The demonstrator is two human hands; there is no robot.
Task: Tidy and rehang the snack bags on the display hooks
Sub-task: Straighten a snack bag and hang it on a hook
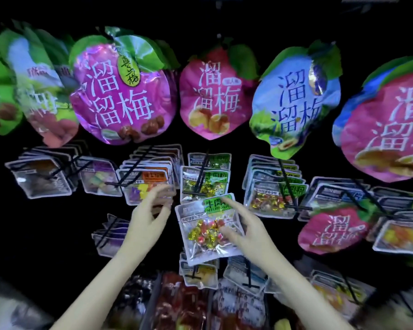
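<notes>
My right hand (242, 231) holds a clear snack bag (206, 231) with a green label and red and yellow wrapped sweets; the thumb presses its front and the index finger reaches along its top edge. The bag tilts in front of the display, just below a hanging row of the same green-label bags (204, 181) on a black hook. My left hand (150, 214) is raised beside it, fingers loosely curled and blurred, in front of the orange-label bags (150, 184). I cannot tell whether it touches them.
Large pink, purple and blue plum bags (122, 91) hang along the top row. More clear bags hang on black hooks left (41, 177) and right (274, 191). A pink plum bag (332, 231) sits among the right-hand rows. Red packets (177, 303) fill the bottom.
</notes>
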